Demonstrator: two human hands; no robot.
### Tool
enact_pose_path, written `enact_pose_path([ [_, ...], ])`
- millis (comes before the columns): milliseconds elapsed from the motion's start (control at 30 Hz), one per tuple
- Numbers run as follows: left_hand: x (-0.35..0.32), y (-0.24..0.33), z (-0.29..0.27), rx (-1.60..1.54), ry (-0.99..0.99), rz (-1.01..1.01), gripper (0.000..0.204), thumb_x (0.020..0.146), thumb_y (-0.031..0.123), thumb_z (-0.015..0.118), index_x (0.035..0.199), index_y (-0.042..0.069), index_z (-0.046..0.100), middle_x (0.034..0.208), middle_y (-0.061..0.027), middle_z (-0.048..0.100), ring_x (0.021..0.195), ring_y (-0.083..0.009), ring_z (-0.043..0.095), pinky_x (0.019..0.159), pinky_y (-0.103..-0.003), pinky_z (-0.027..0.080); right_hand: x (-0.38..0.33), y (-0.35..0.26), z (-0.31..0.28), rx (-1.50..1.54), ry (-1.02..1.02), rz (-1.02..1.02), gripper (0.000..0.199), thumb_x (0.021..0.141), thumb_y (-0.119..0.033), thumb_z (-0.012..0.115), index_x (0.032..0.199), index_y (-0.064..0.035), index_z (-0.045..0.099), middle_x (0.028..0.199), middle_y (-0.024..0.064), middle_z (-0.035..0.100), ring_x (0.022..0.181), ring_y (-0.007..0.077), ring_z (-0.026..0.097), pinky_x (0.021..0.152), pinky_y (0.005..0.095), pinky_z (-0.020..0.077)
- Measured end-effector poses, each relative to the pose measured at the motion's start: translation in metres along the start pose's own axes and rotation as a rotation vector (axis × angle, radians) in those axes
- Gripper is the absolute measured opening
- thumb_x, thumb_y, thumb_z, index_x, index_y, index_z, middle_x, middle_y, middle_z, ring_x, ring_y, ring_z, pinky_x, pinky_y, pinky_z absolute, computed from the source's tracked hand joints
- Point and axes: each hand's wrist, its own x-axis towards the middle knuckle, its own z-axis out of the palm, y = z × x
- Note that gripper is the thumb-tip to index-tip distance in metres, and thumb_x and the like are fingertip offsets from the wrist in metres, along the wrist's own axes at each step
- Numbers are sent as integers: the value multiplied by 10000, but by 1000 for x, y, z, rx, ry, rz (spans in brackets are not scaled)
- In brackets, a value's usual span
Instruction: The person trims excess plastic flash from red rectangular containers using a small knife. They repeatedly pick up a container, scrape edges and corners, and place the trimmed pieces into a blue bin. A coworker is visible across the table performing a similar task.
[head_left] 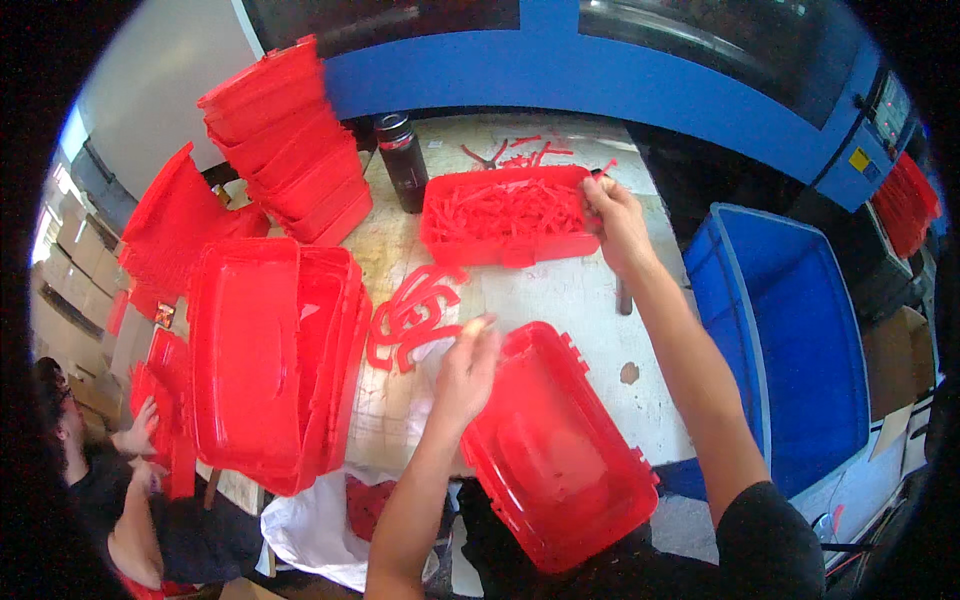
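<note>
My left hand [468, 370] is between a heap of curved red plastic handles [410, 318] and the upper left corner of a red plastic case half [565, 445]. Its fingertips are smeared, so I cannot tell whether they grip anything. The case half lies tilted at the table's near edge, against my body. Over at the right end of a red box [519, 252], my right hand [615, 215] is closed, with a small dark tip and a bit of red showing at its fingers. Thin red plastic strips [510, 208] fill that box.
Stacked red case halves [245, 350] stand at left, with taller stacks [290, 150] behind. A dark bottle [402, 165] stands beside the box, red scraps [520, 152] behind it. At right is a large blue bin [810, 330]. Another person [130, 480] handles red parts at far left.
</note>
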Motion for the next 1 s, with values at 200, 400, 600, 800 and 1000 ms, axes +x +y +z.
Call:
enact_pose_path([
  [200,-23,38,35,-774,-455,-115,345,1048,152,452,1346,-22,461,1140,-169,649,928,-200,679,741,-298,547,-158,-5,4,175,-38,103,176,968,-255,662,997,-85,698,929,-6,687,833,84,621,705,250,486],
  [400,-65,60,39,-723,-482,-266,281,1028,157,511,1248,-9,564,1074,-126,678,884,-182,690,717,-287,544,-230,-5,-28,135,-148,134,196,1026,-180,544,1090,-40,665,1075,63,688,996,137,630,904,336,506],
  [600,-90,70,68,10,-431,58,308,962,105,590,1223,-48,530,956,-212,679,807,-276,707,676,-362,540,-283,0,-42,-374,-72,32,254,1017,-155,534,1196,24,560,1051,165,690,990,171,652,860,343,512],
  [800,-84,84,94,409,-634,265,382,899,80,640,1229,-26,479,862,-242,664,857,-384,691,686,-458,525,-301,1,-70,-380,23,-51,202,981,-83,577,1149,23,541,918,148,681,881,161,669,779,320,528],
  [1000,-42,87,122,370,-749,695,381,864,102,676,1216,9,566,921,-181,703,837,-387,689,762,-466,548,-316,-2,-127,234,219,145,160,973,-73,606,1116,-8,573,973,103,700,885,184,687,772,325,562],
])
